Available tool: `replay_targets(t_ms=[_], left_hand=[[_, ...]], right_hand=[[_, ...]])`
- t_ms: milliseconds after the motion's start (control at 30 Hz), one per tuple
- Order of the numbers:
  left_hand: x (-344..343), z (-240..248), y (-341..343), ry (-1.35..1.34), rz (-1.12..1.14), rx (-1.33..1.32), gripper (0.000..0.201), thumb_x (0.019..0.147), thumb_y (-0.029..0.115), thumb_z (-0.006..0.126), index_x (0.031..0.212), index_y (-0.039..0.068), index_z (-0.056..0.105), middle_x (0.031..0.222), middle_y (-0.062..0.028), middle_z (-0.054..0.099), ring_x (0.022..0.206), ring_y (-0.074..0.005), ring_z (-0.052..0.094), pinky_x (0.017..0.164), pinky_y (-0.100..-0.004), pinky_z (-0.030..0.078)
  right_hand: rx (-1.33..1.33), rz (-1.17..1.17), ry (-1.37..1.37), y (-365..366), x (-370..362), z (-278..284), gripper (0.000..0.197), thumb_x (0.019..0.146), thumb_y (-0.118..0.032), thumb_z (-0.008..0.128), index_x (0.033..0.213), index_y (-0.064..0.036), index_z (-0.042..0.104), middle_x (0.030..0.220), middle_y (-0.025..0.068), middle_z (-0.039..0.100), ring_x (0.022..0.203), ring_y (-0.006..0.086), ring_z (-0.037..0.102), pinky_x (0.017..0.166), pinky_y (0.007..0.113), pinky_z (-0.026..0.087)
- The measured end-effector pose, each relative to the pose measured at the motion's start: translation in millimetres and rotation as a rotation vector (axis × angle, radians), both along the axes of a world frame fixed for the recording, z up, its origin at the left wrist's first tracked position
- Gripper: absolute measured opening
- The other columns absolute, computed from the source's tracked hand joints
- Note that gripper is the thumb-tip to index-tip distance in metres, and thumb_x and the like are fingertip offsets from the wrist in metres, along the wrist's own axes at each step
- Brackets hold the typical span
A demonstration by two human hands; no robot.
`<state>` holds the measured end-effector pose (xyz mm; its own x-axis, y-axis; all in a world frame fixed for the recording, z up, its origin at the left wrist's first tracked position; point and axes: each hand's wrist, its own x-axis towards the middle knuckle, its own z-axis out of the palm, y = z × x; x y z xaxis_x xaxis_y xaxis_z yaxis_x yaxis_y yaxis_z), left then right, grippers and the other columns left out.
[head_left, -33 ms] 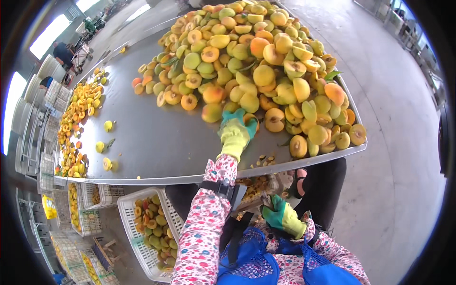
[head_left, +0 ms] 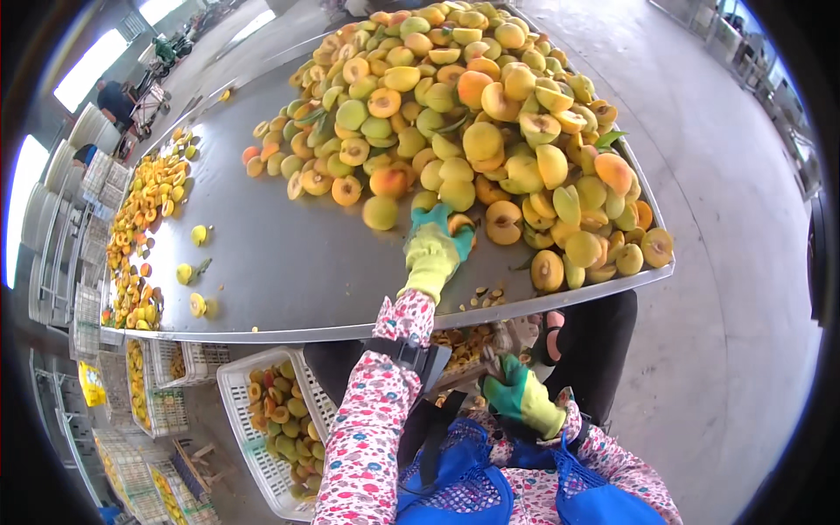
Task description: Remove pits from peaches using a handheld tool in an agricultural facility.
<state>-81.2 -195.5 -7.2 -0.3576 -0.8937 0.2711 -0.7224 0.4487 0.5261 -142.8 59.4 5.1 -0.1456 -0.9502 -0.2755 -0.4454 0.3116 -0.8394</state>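
Note:
At the near edge of the peach pile (head_left: 411, 114), my left hand (head_left: 430, 254) in a yellow-green glove has its fingers curled round an orange-yellow peach (head_left: 460, 226), partly hidden by the glove. A whole yellow peach (head_left: 380, 213) lies just left of my fingers, slightly blurred. My right hand (head_left: 529, 401), gloved alike, is closed low in front of my body, below the table edge. A small metal hand tool (head_left: 492, 365) sticks out of its grip; its exact kind is unclear. Many peaches in the pile are cut halves, some with a pit or hollow showing.
The metal table (head_left: 271, 254) has a raised rim. Cut halves (head_left: 144, 227) gather at its left end, and loose pits (head_left: 486, 297) lie near the front edge. A white crate (head_left: 236, 385) of peaches stands below on the left, and more fruit lies under the table (head_left: 464, 343).
The peach at my left fingers shows more now, between thumb and fingers. Beside it, the whole peach has rolled slightly left and turned its yellow side up. My right hand has barely moved.

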Motion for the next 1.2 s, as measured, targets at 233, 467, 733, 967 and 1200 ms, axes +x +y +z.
replay_targets(t_ms=[233,467,733,967,1200], left_hand=[[46,37,62,1.012,0.149,0.895,0.032,0.081,0.016,0.059,0.106,-0.001,0.049,0.096,-0.0133,0.058,0.076,-0.0186,0.060,0.058,-0.0292,0.051],[63,25,128,0.693,-0.057,0.049,0.033,0.094,0.020,0.042,0.114,-0.005,0.050,0.110,-0.0147,0.057,0.099,-0.0236,0.056,0.084,-0.0328,0.048],[69,37,163,0.535,-0.045,0.052,0.041,0.100,0.029,0.031,0.121,-0.003,0.048,0.111,-0.0135,0.057,0.100,-0.0215,0.057,0.087,-0.0335,0.048],[91,11,172,0.636,-0.042,-0.002,0.037,0.088,0.011,0.042,0.120,-0.006,0.048,0.108,-0.0138,0.058,0.097,-0.0220,0.059,0.086,-0.0310,0.048],[93,11,183,0.868,-0.082,0.500,0.043,0.094,0.029,0.041,0.121,-0.004,0.049,0.107,-0.0111,0.060,0.093,-0.0174,0.060,0.081,-0.0314,0.050]], right_hand=[[-0.174,-0.089,-0.086,-40,-13,41,0.026,0.079,-0.015,0.056,0.102,-0.0031,0.050,0.071,0.0178,0.060,0.061,0.0314,0.062,0.051,0.039,0.044],[-0.485,0.036,0.290,-46,3,53,0.026,0.080,-0.016,0.060,0.098,0.0009,0.050,0.061,0.0174,0.059,0.055,0.0355,0.059,0.048,0.044,0.044],[-0.312,-0.001,0.100,-23,10,44,0.017,0.083,-0.018,0.056,0.087,-0.0027,0.050,0.063,0.0189,0.057,0.057,0.0368,0.058,0.052,0.044,0.044],[-0.424,-0.148,0.283,-13,5,-6,0.014,0.080,-0.018,0.056,0.082,-0.0050,0.051,0.065,0.0181,0.056,0.058,0.0357,0.057,0.054,0.045,0.042],[0.088,-0.255,-0.325,-33,4,6,0.010,0.078,-0.012,0.056,0.080,-0.0024,0.054,0.068,0.0170,0.051,0.068,0.0334,0.056,0.055,0.043,0.042]])
